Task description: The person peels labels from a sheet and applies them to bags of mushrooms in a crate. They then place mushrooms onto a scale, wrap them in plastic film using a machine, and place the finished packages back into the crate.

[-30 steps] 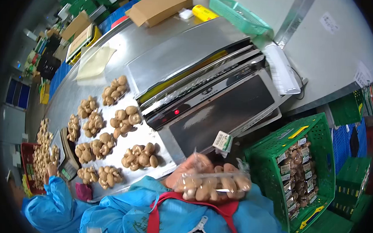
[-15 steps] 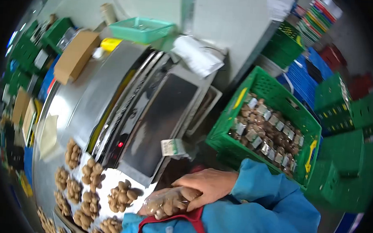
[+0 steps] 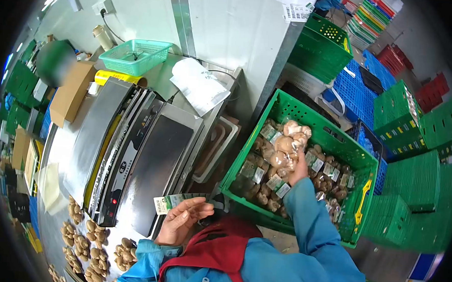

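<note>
Over the green crate (image 3: pixel 229 179), my right hand (image 3: pixel 299 169) grips a clear-wrapped pack of mushrooms (image 3: pixel 286 148). It is above other wrapped, labelled mushroom packs (image 3: pixel 331 172) lying in the crate. My left hand (image 3: pixel 182 221) is in front of my apron with its fingers stretched out and nothing seen in them. Just beyond its fingertips, printed labels (image 3: pixel 167 203) lie at the near edge of the wrapping machine (image 3: pixel 156 163). Small piles of loose mushrooms (image 3: pixel 97 259) sit on the steel table (image 3: pixel 53 224) to the left.
A mint-green basket (image 3: pixel 138 54), a yellow roll (image 3: pixel 118 79) and white sheets (image 3: pixel 198 86) are behind the machine. A cardboard box (image 3: pixel 71 94) stands at the far left. Green crates (image 3: pixel 408 176) are stacked at the right, and a person with a blurred head is at the back left.
My right hand has carried the mushroom pack from in front of my body rightward to over the crate. My left hand, mostly hidden behind the pack before, now shows beside the labels.
</note>
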